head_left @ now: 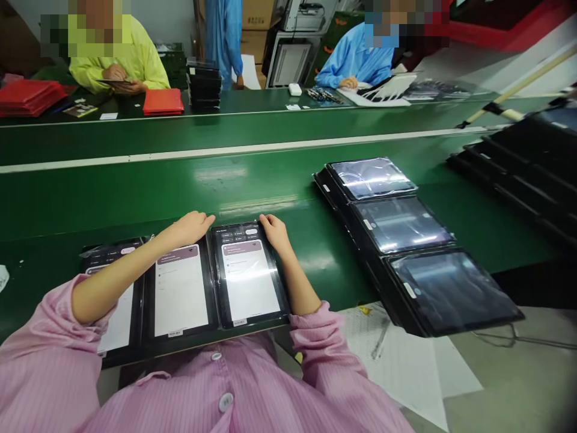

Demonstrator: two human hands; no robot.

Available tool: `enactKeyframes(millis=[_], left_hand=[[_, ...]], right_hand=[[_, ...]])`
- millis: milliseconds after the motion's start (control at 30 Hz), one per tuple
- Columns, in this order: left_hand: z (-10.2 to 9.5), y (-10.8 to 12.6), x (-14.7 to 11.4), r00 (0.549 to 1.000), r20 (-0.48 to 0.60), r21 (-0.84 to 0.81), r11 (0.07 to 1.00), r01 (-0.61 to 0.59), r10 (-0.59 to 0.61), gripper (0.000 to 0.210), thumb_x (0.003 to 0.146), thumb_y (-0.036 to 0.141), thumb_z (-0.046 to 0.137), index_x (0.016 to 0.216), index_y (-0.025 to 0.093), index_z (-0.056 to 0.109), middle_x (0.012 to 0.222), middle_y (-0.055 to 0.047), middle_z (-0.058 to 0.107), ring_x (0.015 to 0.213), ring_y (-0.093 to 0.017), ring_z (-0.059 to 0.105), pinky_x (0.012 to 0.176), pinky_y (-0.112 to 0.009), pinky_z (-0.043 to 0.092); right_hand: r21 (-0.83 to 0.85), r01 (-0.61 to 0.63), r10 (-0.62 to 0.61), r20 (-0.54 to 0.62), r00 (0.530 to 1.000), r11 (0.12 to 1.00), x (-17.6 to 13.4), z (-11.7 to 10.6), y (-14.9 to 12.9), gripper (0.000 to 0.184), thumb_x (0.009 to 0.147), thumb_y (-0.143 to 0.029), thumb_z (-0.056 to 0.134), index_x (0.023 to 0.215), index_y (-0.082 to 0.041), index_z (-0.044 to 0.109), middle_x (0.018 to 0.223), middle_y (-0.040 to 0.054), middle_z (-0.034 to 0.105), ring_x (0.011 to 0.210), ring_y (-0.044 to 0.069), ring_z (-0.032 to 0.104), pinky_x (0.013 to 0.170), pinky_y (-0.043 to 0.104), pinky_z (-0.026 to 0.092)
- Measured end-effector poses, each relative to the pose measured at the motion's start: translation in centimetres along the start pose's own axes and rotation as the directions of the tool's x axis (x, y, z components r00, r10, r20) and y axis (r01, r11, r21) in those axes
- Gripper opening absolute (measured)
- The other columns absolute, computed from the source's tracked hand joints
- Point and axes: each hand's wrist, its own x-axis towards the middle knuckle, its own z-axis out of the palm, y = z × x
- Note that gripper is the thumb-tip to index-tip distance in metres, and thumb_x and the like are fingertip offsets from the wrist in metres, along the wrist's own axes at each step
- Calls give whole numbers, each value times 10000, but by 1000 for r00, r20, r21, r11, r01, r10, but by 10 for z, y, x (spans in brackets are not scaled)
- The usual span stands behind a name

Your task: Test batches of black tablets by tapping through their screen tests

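Three tablets lie side by side, screens lit, at the table edge before me: a left tablet (121,313), a middle tablet (183,294) and a right tablet (250,279). Over the top of the middle tablet, my left hand (192,228) has curled fingers, their tips close to the right tablet's upper left corner. Whether they hold anything is hidden. My right hand (274,233) is closed around the upper right corner of the right tablet. My left forearm crosses above the left tablet and covers part of it.
Stacked tablets in film (401,222) stand in three piles to the right, the nearest overhanging the edge. More dark stacks (527,168) are at far right. A pale rail (252,147) crosses the green table. Beyond it sit co-workers, with red sleeves (163,102) and a black stack (204,84).
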Motion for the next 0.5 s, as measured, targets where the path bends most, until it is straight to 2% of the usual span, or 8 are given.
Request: enactKeyframes(millis=[100,167,233,300,400,500], left_hand=[[12,11,-7,1000,25,46,999,-16,15,549,1019,479,246,1294,196,628,1369,-202,598,1274,-408,533,1073,-662,381],[19,19,-11,998,52,104,994,29,-34,562,1032,449,207,1434,231,533,1466,-211,520,1341,-457,466,1055,-806,269],[23,24,-14,995,61,178,982,69,-81,590,1038,452,187,1523,227,437,1500,-235,478,1372,-499,422,1025,-881,156],[24,25,-15,994,66,223,972,71,-88,608,1038,457,198,1562,209,383,1527,-259,438,1385,-527,398,1010,-898,110],[21,17,-15,992,102,189,981,51,-71,604,1039,434,194,1586,223,338,1570,-267,383,1414,-529,371,1007,-874,186],[13,-1,-10,988,156,118,993,-29,10,588,1040,423,218,1600,261,302,1586,-200,398,1463,-440,356,1095,-685,328]], right_hand=[[32,-19,19,-17,1000,999,-4,0,-4,561,796,-777,499,598,-258,418,608,12,495,712,208,464,692,334,376],[90,-31,33,-19,999,995,-5,1,-7,601,784,-829,477,610,-258,414,620,17,500,715,211,479,686,334,397],[174,-50,52,-5,999,984,-5,2,-9,660,787,-895,367,650,-254,447,651,30,533,712,216,516,675,341,437],[261,-69,65,25,998,963,-5,3,-13,739,796,-929,229,719,-247,502,702,51,587,717,229,571,679,361,487],[367,-89,62,85,995,926,-7,2,-16,819,799,-936,144,832,-238,571,798,80,658,782,261,648,731,408,544],[377,-83,30,146,989,922,-10,3,-14,791,822,-910,172,930,-242,582,918,90,680,894,279,668,799,433,558]])
